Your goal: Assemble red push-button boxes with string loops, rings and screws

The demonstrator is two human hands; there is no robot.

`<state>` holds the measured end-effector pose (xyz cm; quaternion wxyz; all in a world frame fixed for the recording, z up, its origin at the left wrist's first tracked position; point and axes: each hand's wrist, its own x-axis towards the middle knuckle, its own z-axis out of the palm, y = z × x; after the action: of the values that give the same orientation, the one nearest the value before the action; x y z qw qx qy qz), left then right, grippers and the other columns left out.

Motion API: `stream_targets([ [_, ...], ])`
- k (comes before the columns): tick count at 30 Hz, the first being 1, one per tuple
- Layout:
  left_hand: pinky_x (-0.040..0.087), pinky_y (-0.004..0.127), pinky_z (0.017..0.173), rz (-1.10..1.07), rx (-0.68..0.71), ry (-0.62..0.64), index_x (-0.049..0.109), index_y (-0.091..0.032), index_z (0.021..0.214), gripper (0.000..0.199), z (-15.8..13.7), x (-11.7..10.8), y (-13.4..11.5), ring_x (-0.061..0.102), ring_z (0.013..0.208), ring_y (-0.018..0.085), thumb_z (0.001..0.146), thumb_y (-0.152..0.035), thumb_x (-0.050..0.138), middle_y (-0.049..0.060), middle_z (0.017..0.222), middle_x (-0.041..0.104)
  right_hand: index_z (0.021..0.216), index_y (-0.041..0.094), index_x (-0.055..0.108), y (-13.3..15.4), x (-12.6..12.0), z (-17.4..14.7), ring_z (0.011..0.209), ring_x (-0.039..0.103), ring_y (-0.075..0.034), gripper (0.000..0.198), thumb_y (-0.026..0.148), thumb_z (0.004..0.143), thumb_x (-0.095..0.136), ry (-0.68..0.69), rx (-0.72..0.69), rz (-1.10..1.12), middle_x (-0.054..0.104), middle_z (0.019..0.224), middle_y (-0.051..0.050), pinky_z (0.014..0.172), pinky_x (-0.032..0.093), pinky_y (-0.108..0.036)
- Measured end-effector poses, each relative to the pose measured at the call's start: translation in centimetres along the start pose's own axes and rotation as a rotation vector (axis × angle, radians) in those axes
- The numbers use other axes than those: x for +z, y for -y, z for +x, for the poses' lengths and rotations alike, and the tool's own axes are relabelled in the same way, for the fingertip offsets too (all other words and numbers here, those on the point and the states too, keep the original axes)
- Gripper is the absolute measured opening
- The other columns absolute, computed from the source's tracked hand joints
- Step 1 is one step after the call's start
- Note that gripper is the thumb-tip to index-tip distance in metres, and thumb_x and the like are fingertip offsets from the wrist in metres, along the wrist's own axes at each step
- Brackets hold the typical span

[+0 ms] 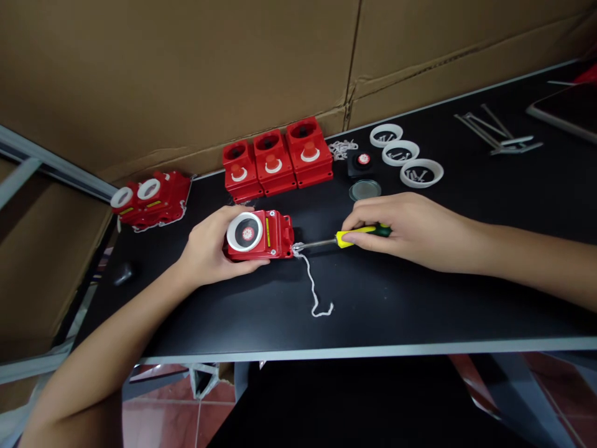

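Note:
My left hand [209,246] is wrapped round the left end of a red box-shaped housing [275,236], which has a white ring [233,235] around a dark round window. A yellow-and-green screwdriver [347,239] is gripped in my right hand [396,230]. Its metal tip meets a white cord [311,289] at the housing's right end, by a small metal piece I cannot make out clearly. From there the cord trails loosely over the black table toward its front edge.
Three red housings [275,162] stand behind, and finished-looking ones [156,202] sit left. White rings [422,173] holding screws, a glass disc [365,189], a black switch piece [360,163] and metal rods [499,134] lie right. Cardboard [209,74] walls the back.

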<state>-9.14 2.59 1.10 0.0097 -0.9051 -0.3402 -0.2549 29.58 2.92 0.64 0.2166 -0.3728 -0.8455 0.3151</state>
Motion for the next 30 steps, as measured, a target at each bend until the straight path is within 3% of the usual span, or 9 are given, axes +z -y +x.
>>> stream_targets([
  [9, 0.071, 0.039, 0.101, -0.023, -0.028, -0.027, 0.062, -0.025, 0.15, 0.082, -0.1, 0.2, -1.0, 0.087, 0.113, 0.031, 0.088, -0.063, 0.098, 0.01, 0.136, 0.084, 0.106, 0.025, 0.087, 0.3, -0.9, -0.1, 0.084, 0.075, -0.017, 0.04, 0.06, 0.102, 0.068, 0.052, 0.031, 0.059, 0.084, 0.096, -0.002, 0.077, 0.05, -0.032],
  [15, 0.071, 0.04, 0.101, -0.034, -0.02, -0.02, 0.062, -0.025, 0.151, 0.081, 0.0, 0.2, -1.4, 0.087, 0.113, 0.031, 0.089, -0.063, 0.098, 0.01, 0.135, 0.084, 0.081, 0.022, 0.081, 0.1, -0.9, 0.1, 0.073, 0.07, -0.013, 0.055, 0.064, 0.108, 0.058, 0.063, 0.001, 0.052, 0.078, 0.083, -0.002, 0.074, 0.049, -0.032],
  [23, 0.071, 0.04, 0.103, -0.016, 0.025, -0.023, 0.062, -0.024, 0.151, 0.078, 0.0, 0.0, -1.7, 0.087, 0.114, 0.031, 0.091, -0.061, 0.096, 0.011, 0.136, 0.084, 0.094, 0.023, 0.086, 0.4, -1.6, 0.3, 0.087, 0.075, -0.021, 0.048, 0.069, 0.098, 0.069, 0.151, 0.084, 0.124, 0.084, 0.1, -0.007, 0.077, 0.051, -0.035],
  [30, 0.071, 0.041, 0.1, 0.02, 0.005, 0.004, 0.062, -0.024, 0.15, 0.08, -0.3, 0.0, -1.7, 0.087, 0.11, 0.031, 0.09, -0.065, 0.096, 0.01, 0.133, 0.084, 0.098, 0.022, 0.078, 0.4, -1.4, 0.0, 0.078, 0.071, -0.018, 0.045, 0.065, 0.088, 0.084, 0.212, 0.204, 0.248, 0.08, 0.087, -0.002, 0.08, 0.052, -0.035],
])
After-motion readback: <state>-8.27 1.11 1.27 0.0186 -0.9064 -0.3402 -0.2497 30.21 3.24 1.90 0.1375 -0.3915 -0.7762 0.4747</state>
